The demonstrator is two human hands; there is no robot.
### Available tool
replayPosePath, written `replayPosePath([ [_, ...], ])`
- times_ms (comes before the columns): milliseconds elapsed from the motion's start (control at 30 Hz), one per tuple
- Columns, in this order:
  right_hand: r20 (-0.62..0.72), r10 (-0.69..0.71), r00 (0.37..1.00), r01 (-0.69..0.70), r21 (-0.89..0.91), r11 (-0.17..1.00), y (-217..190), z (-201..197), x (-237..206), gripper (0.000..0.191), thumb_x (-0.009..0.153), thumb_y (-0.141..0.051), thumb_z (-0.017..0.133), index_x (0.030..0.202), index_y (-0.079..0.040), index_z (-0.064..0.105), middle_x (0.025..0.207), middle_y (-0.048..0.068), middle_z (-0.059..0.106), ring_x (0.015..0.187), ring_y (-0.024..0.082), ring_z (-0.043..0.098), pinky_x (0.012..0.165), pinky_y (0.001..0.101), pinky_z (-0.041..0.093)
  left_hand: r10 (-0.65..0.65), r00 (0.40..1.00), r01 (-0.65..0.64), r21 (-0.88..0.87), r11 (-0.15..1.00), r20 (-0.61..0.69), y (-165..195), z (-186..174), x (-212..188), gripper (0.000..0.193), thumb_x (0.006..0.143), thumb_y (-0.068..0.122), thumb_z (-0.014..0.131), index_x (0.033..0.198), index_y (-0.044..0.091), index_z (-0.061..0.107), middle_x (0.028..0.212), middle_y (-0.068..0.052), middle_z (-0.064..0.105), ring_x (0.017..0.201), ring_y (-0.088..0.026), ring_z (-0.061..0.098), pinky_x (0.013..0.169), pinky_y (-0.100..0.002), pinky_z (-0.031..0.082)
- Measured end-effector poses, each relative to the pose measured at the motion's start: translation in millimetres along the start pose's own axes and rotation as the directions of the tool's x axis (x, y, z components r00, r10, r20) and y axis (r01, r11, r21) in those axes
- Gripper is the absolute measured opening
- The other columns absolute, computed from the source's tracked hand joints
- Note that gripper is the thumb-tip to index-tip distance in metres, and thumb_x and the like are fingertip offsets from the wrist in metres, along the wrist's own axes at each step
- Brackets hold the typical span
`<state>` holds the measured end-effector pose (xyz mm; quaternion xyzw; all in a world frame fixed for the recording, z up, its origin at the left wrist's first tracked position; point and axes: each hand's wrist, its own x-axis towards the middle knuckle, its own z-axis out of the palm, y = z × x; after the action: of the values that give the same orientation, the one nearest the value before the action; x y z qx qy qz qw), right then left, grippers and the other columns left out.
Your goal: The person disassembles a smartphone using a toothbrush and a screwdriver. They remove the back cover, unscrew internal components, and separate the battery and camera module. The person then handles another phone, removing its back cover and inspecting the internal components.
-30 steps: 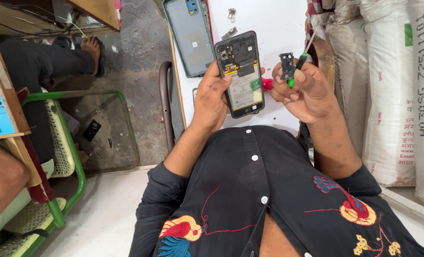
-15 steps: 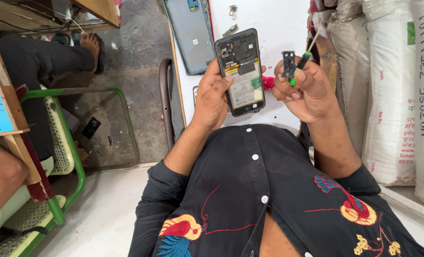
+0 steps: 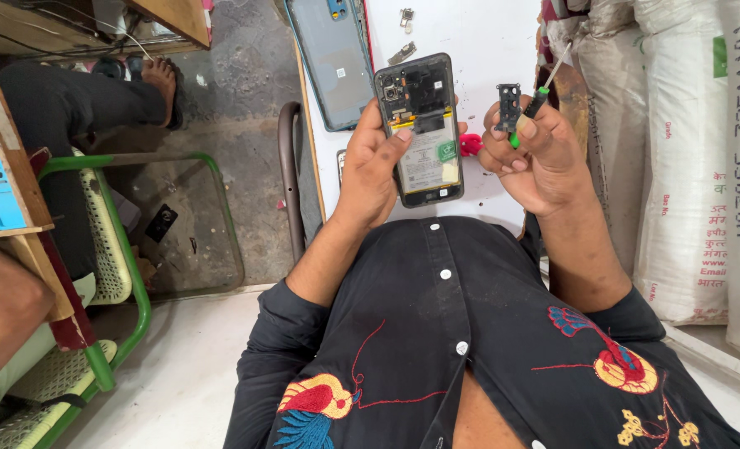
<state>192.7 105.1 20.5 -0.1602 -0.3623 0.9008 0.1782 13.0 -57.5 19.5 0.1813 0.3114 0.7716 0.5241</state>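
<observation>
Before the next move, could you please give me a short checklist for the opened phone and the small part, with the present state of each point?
1. Opened phone firmly held in left hand: ok, fingers wrap both long edges.
2. Small black part secure in right hand: ok, pinched at the fingertips.
3. Green-handled screwdriver under control: ok, same hand holds it, tip pointing away from the phone.
4. Back cover safely aside: ok, lying on the white table.
5. Loose metal pieces accounted for: cannot tell, two show on the table, others may be hidden.
6. Screws all removed: cannot tell, too small.
</observation>
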Motion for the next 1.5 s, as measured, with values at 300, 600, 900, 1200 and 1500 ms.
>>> replayPosePath([
  [300,-0.001,-0.003,1.0,0.003,-0.014,1.0,-0.1,3.3,-1.4,0.026,0.103,-0.03,0.076,0.11,-0.007,0.066,0.101,0.002,0.062,0.069,0.006,0.046,0.066,0.0266,0.035,0.013,0.995,-0.007,0.061,0.998,-0.102,-8.5,-3.0,-1.9,0.034,0.108,0.001,0.056,0.141,-0.002,0.048,0.127,-0.013,0.068,0.116,-0.018,0.068,0.103,-0.035,0.057],
  [600,0.035,-0.035,0.999,0.037,-0.055,0.998,1.7,9.8,-0.8,0.02,0.105,-0.025,0.076,0.106,-0.006,0.068,0.092,0.002,0.062,0.062,0.005,0.045,0.061,0.0256,0.034,0.062,0.977,-0.022,0.195,0.981,-0.204,-10.0,-5.4,-3.4,0.028,0.108,0.0,0.057,0.136,-0.002,0.054,0.121,-0.01,0.07,0.11,-0.014,0.067,0.1,-0.029,0.055],
  [900,-0.013,-0.016,1.0,0.015,-0.064,0.998,8.5,6.4,0.7,0.022,0.106,-0.025,0.074,0.109,-0.004,0.068,0.087,0.002,0.062,0.062,0.006,0.045,0.067,0.0286,0.037,0.068,0.983,-0.05,0.107,0.993,-0.17,-3.0,-2.3,-3.4,0.021,0.108,-0.001,0.053,0.129,-0.002,0.056,0.119,-0.017,0.073,0.107,-0.022,0.073,0.097,-0.036,0.06],
  [1200,-0.175,-0.158,0.972,0.104,-0.283,0.953,11.5,8.9,-0.5,0.015,0.104,-0.007,0.076,0.114,-0.001,0.066,0.087,0.003,0.064,0.065,0.007,0.049,0.066,0.0252,0.041,0.111,0.976,-0.08,0.166,0.983,-0.185,-8.5,-7.5,-2.0,0.027,0.111,0.001,0.049,0.138,-0.003,0.052,0.125,-0.018,0.071,0.113,-0.024,0.071,0.101,-0.038,0.06],
  [1500,-0.036,-0.436,0.899,0.025,-0.991,0.135,-5.4,6.6,20.2,0.024,0.1,-0.01,0.09,0.11,0.002,0.071,0.095,0.003,0.063,0.072,0.006,0.051,0.065,0.0223,0.042,0.168,0.966,-0.144,0.128,0.981,-0.199,-2.2,-17.8,-12.9,0.027,0.114,0.008,0.047,0.139,-0.002,0.051,0.13,-0.022,0.069,0.116,-0.029,0.073,0.101,-0.041,0.062],
])
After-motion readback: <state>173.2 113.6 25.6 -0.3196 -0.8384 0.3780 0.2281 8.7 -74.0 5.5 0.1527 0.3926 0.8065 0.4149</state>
